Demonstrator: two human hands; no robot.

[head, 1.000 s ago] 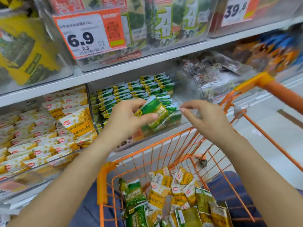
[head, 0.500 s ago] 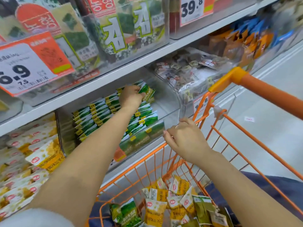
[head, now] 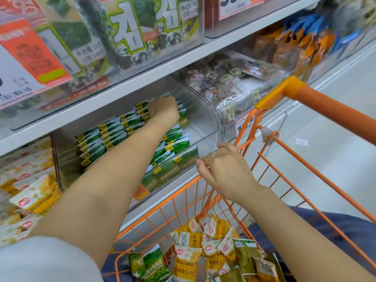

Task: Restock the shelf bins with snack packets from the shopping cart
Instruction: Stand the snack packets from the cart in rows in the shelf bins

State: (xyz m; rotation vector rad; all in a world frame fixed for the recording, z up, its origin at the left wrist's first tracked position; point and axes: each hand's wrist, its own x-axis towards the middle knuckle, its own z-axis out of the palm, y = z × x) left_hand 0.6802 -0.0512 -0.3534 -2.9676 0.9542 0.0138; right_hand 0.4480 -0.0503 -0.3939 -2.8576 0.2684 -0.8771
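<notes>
Shop shelving [head: 142,78] fills the background, white boards carrying clear bins so stock shows from the aisle. Below it the orange shopping cart [head: 317,176] is parked hard against the shelf edge, which keeps the loose snack packets [head: 189,261] within reach. The clear shelf bin [head: 205,123] holds green packets [head: 114,133] in overlapping rows, faces up, likely so labels read. Deep at the back of that bin the left hand [head: 163,110] lies on the rows; whether its grip has hold of a packet I cannot tell. The right hand [head: 223,169] hovers over the cart's front rim, fingers loosely curled, holding nothing.
</notes>
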